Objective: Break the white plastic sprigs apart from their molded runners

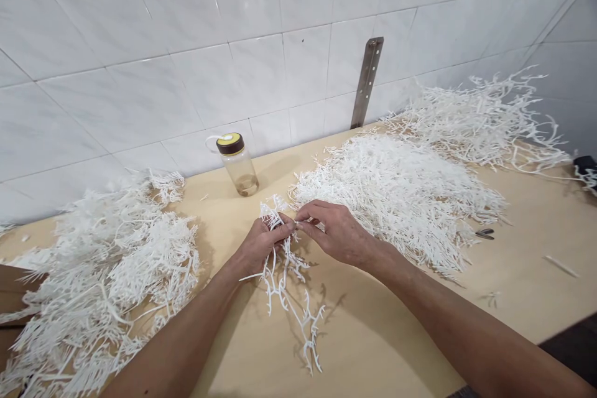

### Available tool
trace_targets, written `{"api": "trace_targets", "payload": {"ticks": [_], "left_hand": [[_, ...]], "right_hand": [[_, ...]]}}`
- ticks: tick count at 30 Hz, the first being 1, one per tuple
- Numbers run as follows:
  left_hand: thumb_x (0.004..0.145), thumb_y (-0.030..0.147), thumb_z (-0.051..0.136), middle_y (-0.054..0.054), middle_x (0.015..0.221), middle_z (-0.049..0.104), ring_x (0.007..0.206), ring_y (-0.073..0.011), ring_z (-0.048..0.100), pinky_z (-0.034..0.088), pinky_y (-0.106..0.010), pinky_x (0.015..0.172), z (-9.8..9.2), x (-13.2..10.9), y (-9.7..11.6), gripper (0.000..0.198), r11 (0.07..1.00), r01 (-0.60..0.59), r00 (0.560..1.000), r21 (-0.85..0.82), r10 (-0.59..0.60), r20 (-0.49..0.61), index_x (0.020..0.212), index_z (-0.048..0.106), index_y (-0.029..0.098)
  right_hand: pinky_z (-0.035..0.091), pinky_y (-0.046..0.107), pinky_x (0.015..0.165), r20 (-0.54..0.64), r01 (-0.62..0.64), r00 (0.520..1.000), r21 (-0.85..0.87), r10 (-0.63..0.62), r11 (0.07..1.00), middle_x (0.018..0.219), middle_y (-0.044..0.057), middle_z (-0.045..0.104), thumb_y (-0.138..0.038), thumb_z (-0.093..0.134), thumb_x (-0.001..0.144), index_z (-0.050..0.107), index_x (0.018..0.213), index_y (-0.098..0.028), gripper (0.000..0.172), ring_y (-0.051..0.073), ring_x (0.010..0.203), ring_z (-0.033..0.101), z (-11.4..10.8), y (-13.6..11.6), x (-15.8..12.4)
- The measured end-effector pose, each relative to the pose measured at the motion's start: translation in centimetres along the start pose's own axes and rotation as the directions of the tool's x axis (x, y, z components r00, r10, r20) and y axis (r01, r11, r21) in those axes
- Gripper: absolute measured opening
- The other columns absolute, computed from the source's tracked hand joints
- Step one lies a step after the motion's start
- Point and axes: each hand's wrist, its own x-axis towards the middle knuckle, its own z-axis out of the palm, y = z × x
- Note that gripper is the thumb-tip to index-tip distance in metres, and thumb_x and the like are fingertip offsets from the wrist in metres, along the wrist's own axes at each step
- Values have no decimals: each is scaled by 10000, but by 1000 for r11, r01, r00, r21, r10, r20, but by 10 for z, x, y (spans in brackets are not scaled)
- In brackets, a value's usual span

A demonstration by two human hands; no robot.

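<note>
2 hands [262, 241] close together, fingers [311, 206] bent, forearms [433, 292] bare.

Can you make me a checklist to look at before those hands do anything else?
1. Left hand has hold of the white branching bunch: ok.
2. Right hand has a firm pinch: cannot tell; its fingertips are close to the left hand's, but what lies between them is too small to see.
3. Bottle standing, with its lid on: ok.
4. Bottle apart from both hands: ok.
5. Table free of loose bits: not ok; a thin pale stick lies on the right.
</note>
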Motion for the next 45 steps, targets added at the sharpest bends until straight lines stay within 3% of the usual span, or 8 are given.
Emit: {"api": "trace_targets", "payload": {"ticks": [9,16,24,31,42,45], "left_hand": [[684,442,785,36,602,445,530,-94,409,366,-225,476,5,-3,6,359,992,51,998,117,-48,-30,757,611,136],[707,427,767,50,575,431,494,-79,375,363,-225,469,5,-5,9,336,996,70,997,53,-71,27,732,578,150],[733,428,728,52,558,386,481,-77,351,298,-217,438,8,-6,14,350,984,87,996,157,-90,8,657,518,159],[764,429,694,43,591,417,510,-85,373,322,-222,473,3,-4,8,310,982,94,995,165,-97,10,723,556,154],[806,354,640,38,635,414,582,-100,380,297,-234,539,2,-4,8,246,960,14,994,279,-43,98,707,516,165],[807,351,641,39,638,414,585,-98,368,296,-234,547,1,-6,7,243,967,-12,992,254,-19,122,717,518,162]], "right_hand": [[460,301,713,78,-55,995,-74,60,996,854,44,666,-130,519,912,655,875,-174,148,157,775,599,-2,-2,0],[423,289,682,112,-85,988,-144,102,986,815,32,645,-170,478,935,626,854,-171,169,145,726,564,-4,0,-2],[393,275,670,168,-58,982,-162,85,985,765,9,632,-129,470,908,595,808,-183,168,127,688,533,-7,1,-3],[377,268,656,187,-63,979,-119,85,991,775,10,646,-118,480,899,625,837,-189,173,123,683,536,-9,0,-3],[340,260,631,180,-76,975,-288,132,955,776,26,621,-121,412,940,598,828,-162,221,123,667,509,5,0,-4],[315,259,588,83,-156,976,-380,202,912,762,41,604,-96,422,918,560,825,-151,175,124,622,476,7,2,-2]]}}
